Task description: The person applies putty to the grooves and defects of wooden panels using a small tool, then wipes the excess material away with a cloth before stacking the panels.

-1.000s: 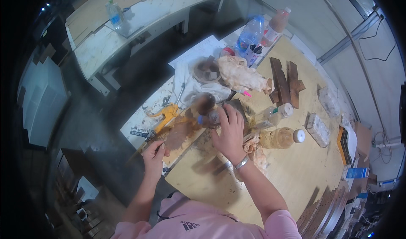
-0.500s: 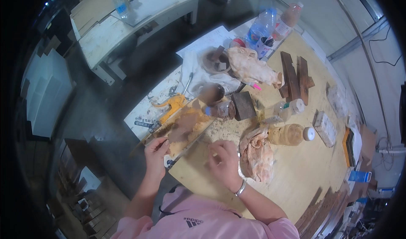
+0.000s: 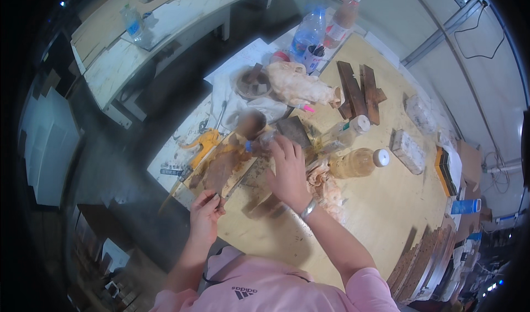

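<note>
My right hand (image 3: 290,174) has its fingers curled over a small clear bottle with a blue cap (image 3: 258,146), which lies on its side and is partly covered by the hand. Thumb and fingertips of my left hand (image 3: 205,217) are pinched together at the near end of a stained board (image 3: 240,171). A small dark bit shows at those fingertips, too unclear to name. On the board is a flat brown patch (image 3: 220,171). Beside it lie a yellow clamp-like tool (image 3: 206,144) and a dark round cup (image 3: 251,123). A dark block (image 3: 293,130) sits beyond the right hand.
A crumpled stained cloth (image 3: 326,193) and a bottle of yellowish liquid (image 3: 359,163) lie right of my right hand. Farther off are a slimmer bottle (image 3: 339,135), a bundled cloth (image 3: 298,83), dark wood strips (image 3: 359,94) and a bowl (image 3: 254,83).
My right hand has moved forward from above the table onto the small clear bottle. My left hand has come slightly lower in the picture, still pinched. The whole view has shifted a little.
</note>
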A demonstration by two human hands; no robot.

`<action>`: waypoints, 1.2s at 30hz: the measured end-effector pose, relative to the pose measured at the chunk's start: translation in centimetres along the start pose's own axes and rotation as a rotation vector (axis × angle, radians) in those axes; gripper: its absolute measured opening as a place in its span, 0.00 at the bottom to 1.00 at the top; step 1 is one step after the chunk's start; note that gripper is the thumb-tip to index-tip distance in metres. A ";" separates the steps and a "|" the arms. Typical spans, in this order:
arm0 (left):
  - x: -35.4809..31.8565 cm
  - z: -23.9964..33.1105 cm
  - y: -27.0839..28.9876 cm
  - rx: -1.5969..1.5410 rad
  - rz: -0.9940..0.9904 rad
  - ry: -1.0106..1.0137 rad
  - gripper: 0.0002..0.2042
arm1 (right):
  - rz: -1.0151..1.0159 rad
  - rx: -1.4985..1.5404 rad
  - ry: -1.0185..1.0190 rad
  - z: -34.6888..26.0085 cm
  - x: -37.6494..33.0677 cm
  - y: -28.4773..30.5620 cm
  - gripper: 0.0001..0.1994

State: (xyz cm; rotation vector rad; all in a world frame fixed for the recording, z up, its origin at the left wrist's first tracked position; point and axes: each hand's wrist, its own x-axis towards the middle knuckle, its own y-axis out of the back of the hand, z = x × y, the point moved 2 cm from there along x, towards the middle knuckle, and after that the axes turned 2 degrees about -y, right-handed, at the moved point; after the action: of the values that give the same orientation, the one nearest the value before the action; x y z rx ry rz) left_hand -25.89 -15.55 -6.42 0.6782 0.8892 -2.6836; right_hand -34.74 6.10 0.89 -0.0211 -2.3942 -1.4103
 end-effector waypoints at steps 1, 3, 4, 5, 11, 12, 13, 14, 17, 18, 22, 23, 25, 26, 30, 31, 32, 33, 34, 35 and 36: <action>0.1 0.0 0.2 0.007 -0.008 -0.013 0.06 | 0.014 -0.052 0.040 0.6 0.8 -0.4 0.29; 0.2 0.1 0.3 0.027 -0.014 -0.035 0.05 | 0.015 -0.102 0.076 1.7 1.8 -1.5 0.31; 0.3 0.1 0.1 0.041 -0.012 -0.046 0.05 | 0.016 -0.126 0.094 2.0 2.1 -1.9 0.31; 0.3 0.1 0.1 0.052 -0.005 -0.058 0.05 | -0.006 -0.105 0.069 2.0 2.3 -2.2 0.32; 0.4 0.9 -1.0 0.190 -0.043 -0.099 0.03 | -0.002 0.068 -0.109 2.8 3.8 -2.8 0.37; 0.8 1.1 -1.3 0.217 -0.066 -0.112 0.03 | 0.003 0.059 -0.121 3.0 4.4 -2.9 0.39; 1.5 1.2 -1.7 0.246 -0.089 -0.125 0.03 | 0.008 0.050 -0.134 3.2 5.0 -3.0 0.41; 2.3 1.5 -2.2 0.275 -0.113 -0.142 0.03 | -0.025 0.051 -0.138 3.3 5.6 -3.4 0.42; 5.3 2.6 -4.9 0.378 -0.132 -0.232 0.04 | -0.106 0.047 -0.143 3.5 7.3 -4.5 0.44; 6.6 2.7 -5.7 0.387 -0.139 -0.240 0.03 | -0.127 0.033 -0.141 3.5 7.7 -4.9 0.44; 10.7 2.1 -8.4 0.417 -0.143 -0.282 0.03 | -0.149 0.045 -0.173 4.0 8.8 -6.4 0.40; 11.2 2.0 -8.6 0.423 -0.139 -0.293 0.03 | -0.152 0.054 -0.181 4.0 8.9 -6.5 0.39; 11.5 1.8 -8.6 0.500 -0.111 -0.298 0.03 | -0.160 0.071 -0.196 3.9 9.1 -6.5 0.36; 11.5 1.5 -8.4 0.540 -0.098 -0.294 0.03 | -0.150 0.070 -0.190 3.9 9.0 -6.6 0.35; 11.6 0.6 -7.5 0.495 -0.060 -0.312 0.03 | -0.183 0.072 -0.211 3.7 9.2 -6.3 0.34; 11.5 0.5 -7.2 0.496 -0.060 -0.306 0.03 | -0.210 0.074 -0.228 3.7 9.2 -6.3 0.35; 11.4 0.7 -7.1 0.497 -0.062 -0.308 0.03 | -0.216 0.072 -0.229 3.6 9.3 -6.1 0.34; 11.2 0.9 -7.1 0.532 -0.052 -0.312 0.03 | -0.222 0.070 -0.231 3.5 9.3 -6.0 0.34; 10.9 1.1 -7.1 0.568 -0.043 -0.316 0.04 | -0.229 0.067 -0.232 3.4 9.3 -5.9 0.34; 10.6 1.2 -7.2 0.601 -0.034 -0.322 0.04 | -0.231 0.070 -0.238 3.4 9.4 -5.8 0.34; 10.6 1.1 -6.6 0.593 -0.042 -0.333 0.04 | -0.233 0.072 -0.243 3.4 9.5 -5.8 0.34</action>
State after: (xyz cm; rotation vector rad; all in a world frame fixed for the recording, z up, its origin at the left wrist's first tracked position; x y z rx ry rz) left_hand -37.77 -11.75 -7.58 0.2895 0.0157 -2.9808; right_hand -45.75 4.53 -2.50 0.1150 -2.7206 -1.4955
